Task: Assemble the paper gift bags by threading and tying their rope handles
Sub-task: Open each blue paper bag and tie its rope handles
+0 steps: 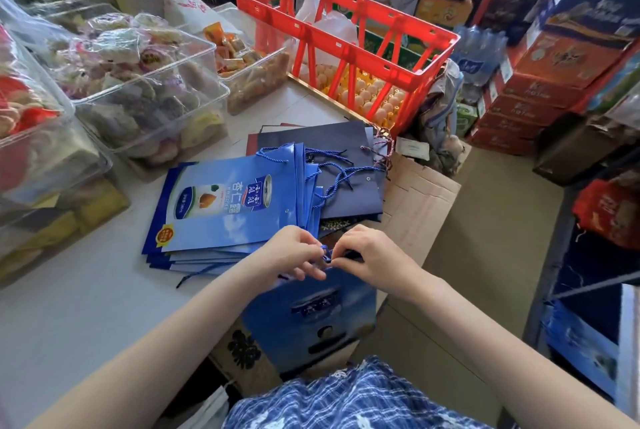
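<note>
Head view shows left hand [294, 253] and right hand [363, 255] close together, both pinching the blue rope [325, 253] above the bag [311, 317] at the table edge; a loose knot could slip through.

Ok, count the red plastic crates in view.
1: the red crate stands at the table's far end, holding eggs. Others may be hidden among the stacked boxes behind.

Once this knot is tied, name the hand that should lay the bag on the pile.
Left. The left hand is nearest the stack of finished bags; the right hand would probably cross over.
</note>
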`<state>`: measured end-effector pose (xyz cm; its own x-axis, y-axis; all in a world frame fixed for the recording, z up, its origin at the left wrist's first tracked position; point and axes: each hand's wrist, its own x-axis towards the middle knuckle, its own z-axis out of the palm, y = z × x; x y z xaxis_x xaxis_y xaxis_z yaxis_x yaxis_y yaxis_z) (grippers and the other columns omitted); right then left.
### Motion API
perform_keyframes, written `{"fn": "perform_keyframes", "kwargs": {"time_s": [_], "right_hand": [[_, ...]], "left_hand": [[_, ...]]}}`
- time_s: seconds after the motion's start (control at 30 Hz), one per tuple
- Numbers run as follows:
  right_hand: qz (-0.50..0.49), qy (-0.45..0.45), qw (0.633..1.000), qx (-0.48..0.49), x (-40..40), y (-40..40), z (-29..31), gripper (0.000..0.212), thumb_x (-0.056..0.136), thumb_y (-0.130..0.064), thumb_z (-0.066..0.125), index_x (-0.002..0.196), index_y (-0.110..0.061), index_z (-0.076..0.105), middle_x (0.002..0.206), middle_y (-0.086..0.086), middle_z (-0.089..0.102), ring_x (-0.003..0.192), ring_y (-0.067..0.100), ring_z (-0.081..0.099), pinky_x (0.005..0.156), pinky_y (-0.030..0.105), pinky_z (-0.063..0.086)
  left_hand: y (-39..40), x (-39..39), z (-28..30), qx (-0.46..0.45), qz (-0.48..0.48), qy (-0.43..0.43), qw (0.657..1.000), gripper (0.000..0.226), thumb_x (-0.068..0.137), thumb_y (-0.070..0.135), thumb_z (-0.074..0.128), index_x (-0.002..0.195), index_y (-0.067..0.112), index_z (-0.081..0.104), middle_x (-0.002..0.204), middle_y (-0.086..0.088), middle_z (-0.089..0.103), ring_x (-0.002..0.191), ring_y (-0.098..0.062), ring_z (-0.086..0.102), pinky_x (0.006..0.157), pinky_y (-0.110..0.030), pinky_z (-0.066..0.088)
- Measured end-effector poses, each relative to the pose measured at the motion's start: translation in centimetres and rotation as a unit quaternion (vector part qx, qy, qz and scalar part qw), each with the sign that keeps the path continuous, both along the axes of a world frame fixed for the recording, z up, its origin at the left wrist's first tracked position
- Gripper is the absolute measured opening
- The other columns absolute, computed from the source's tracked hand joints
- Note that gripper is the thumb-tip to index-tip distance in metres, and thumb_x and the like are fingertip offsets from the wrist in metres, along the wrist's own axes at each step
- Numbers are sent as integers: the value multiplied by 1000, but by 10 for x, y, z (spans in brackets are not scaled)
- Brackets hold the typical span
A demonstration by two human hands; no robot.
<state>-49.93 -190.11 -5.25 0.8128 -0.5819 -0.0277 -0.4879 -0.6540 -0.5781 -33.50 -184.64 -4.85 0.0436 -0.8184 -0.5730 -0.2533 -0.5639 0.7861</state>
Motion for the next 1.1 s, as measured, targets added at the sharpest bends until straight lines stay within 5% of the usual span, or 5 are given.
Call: {"fn": "perform_keyframes", "kwargs": {"time_s": [0.1, 0.3, 0.53, 0.97, 1.1], "right_hand": [[-74, -19, 997, 18, 0, 2, -1, 9, 85, -19, 67, 90, -12, 72, 79, -5, 59, 78, 11, 53, 72, 27, 46], [-118, 21, 983, 136, -2, -10, 2, 3, 78, -15, 75, 80, -13, 74, 67, -17, 60, 63, -3, 56, 63, 9, 43], [-120, 73, 967, 212, 6, -18, 5, 11, 74, -11, 76, 78, -21, 71, 72, -6, 69, 68, 5, 63, 68, 19, 51], [-155, -22, 967, 200, 12, -9, 1, 13, 81, -12, 70, 93, -15, 76, 86, 1, 73, 84, 14, 67, 81, 31, 54], [-185, -75, 939, 280, 11, -16, 15, 14, 78, -7, 73, 91, -12, 75, 85, 5, 74, 81, 13, 68, 82, 29, 53]], "left_hand": [[-1, -6, -5, -47, -8, -46, 998, 16, 91, 10, 53, 77, 16, 55, 71, 0, 68, 53, -3, 62, 42, -13, 38], [17, -14, -32, -196, 2, -110, 974, 10, 83, 13, 65, 77, 20, 62, 79, 4, 66, 72, -8, 61, 71, -20, 47], [20, -13, -35, -226, 1, -80, 971, 19, 79, 7, 69, 70, 22, 62, 83, 5, 59, 69, 4, 58, 69, -9, 46], [9, -4, -30, -241, 44, -72, 967, 15, 78, 8, 72, 71, 19, 65, 87, -2, 63, 81, -13, 63, 75, -15, 49], [1, 1, -16, -281, 41, -67, 957, 18, 78, 4, 71, 70, 19, 65, 88, 6, 58, 83, -10, 61, 80, -17, 50]]}}
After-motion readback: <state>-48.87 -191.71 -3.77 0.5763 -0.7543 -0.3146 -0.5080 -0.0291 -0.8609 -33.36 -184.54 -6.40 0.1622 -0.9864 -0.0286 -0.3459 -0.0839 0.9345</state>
